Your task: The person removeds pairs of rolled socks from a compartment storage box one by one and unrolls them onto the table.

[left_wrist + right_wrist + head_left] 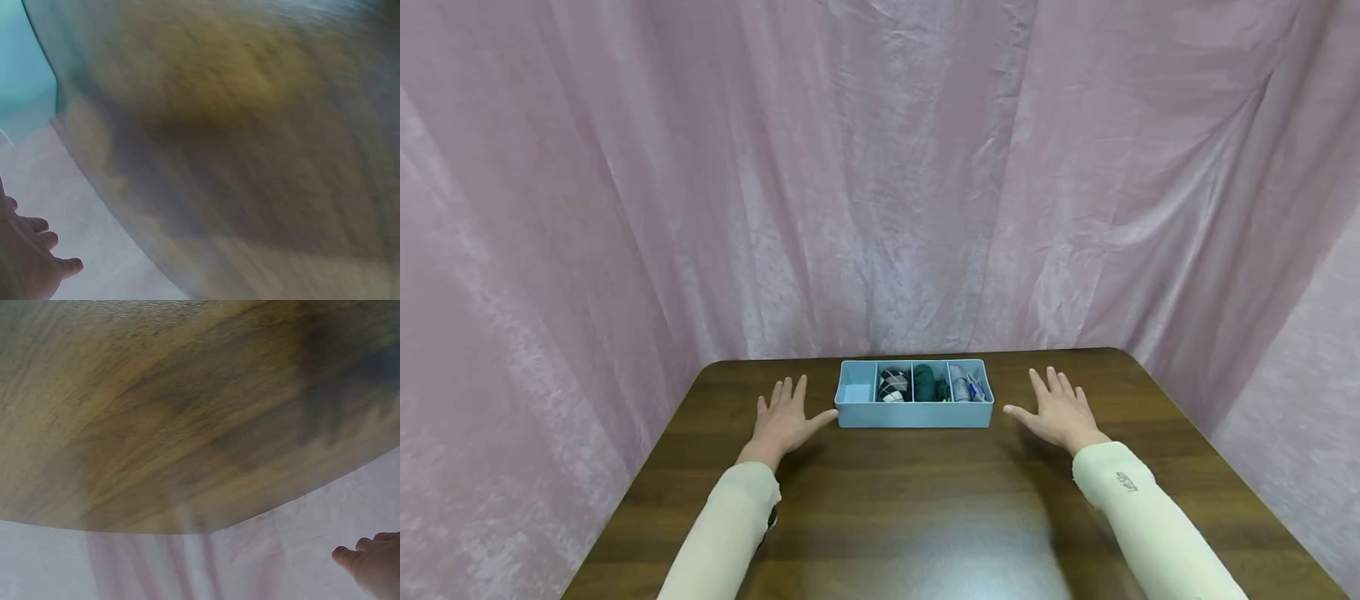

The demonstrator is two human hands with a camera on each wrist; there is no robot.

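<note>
A light blue box (913,415) with four compartments stands at the far middle of the table. Its leftmost compartment is bare. A black-and-white checked cloth roll (893,385) lies in the second, and a dark green roll (924,383) with small dark green items fills the third. In the rightmost are a grey roll (958,383) and white-and-blue pieces (975,387). My left hand (782,421) is spread with straight fingers, its thumb tip close by the box's left end. On the other side my right hand (1056,410) hovers with fingers spread, holding nothing, a short way from the box.
The brown wooden table (910,508) reaches toward me, with a bright reflection at its near part. Pink curtains (917,183) hang behind its far edge and along both sides.
</note>
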